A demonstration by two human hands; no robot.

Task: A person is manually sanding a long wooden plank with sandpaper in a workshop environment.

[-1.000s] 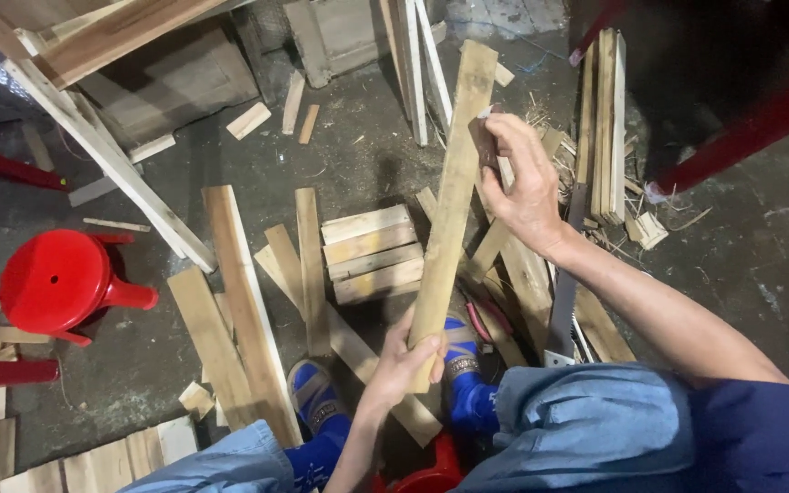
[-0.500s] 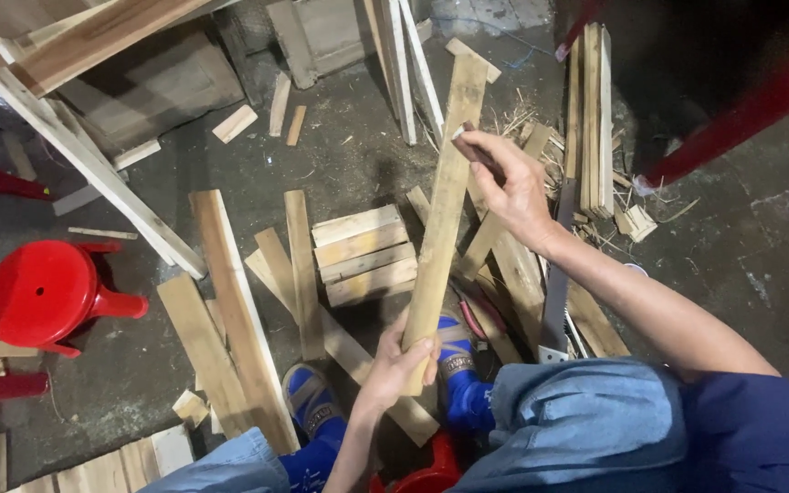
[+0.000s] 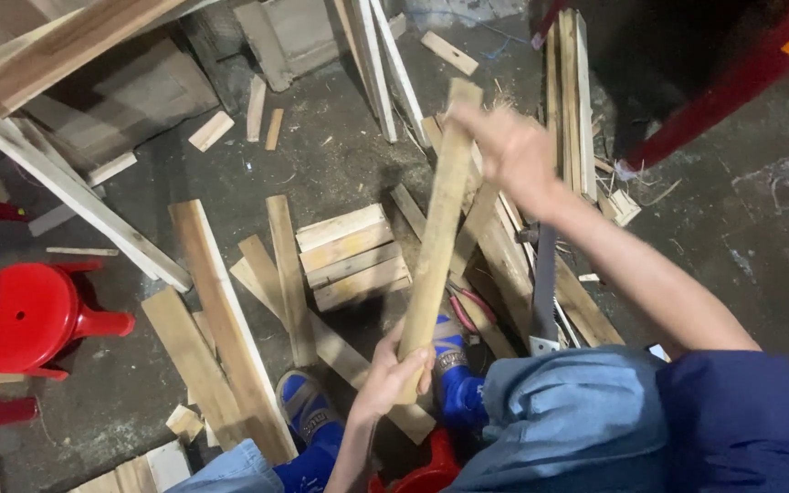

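Note:
A long pale wooden slat (image 3: 437, 239) stands nearly upright in front of me. My left hand (image 3: 394, 372) grips its lower end, just above my blue shoes (image 3: 454, 370). Blurred with motion, my right hand (image 3: 502, 151) is at the slat's upper end, fingers curled against its right edge; whether it holds the wood I cannot tell. A hand saw (image 3: 545, 283) with a grey blade lies on the floor below my right forearm.
Scrap boards and short planks (image 3: 351, 256) are scattered over the dark concrete floor. A red plastic stool (image 3: 22, 315) stands at the left. Long battens (image 3: 570, 100) lean at the back. A red metal bar (image 3: 732, 78) crosses the upper right.
My right hand slid from the slat's right side up toward its top end and is now blurred. The slat and left hand stayed almost where they were.

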